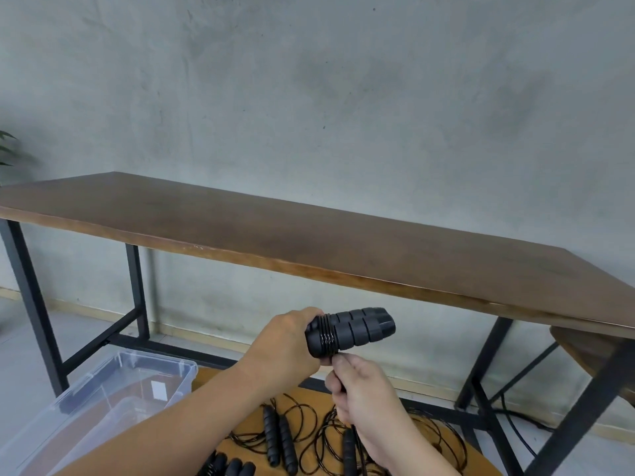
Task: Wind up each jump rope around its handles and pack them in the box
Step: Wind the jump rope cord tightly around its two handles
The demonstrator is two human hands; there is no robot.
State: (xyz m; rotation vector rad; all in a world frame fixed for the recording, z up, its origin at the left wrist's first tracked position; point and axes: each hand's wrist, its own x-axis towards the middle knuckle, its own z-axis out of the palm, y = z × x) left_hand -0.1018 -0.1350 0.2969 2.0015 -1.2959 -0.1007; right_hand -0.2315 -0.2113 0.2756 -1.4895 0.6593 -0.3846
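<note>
My left hand (287, 341) grips a pair of black ribbed jump rope handles (357, 329), held side by side and raised in front of me. Several turns of thin black cord are wrapped around the handles near my fingers. My right hand (357, 389) is just below them and pinches the loose cord. More black jump ropes (280, 432) lie loose on a round wooden table (309, 396) below my hands, their cords tangled. A clear plastic box (113, 389) stands at the lower left with nothing visible in it.
A long dark wooden table (309, 231) on black metal legs runs along the grey wall ahead. A wooden stool (584, 352) shows under its right end. Green plant leaves (7, 149) peek in at the far left. A black cable lies on the floor at right.
</note>
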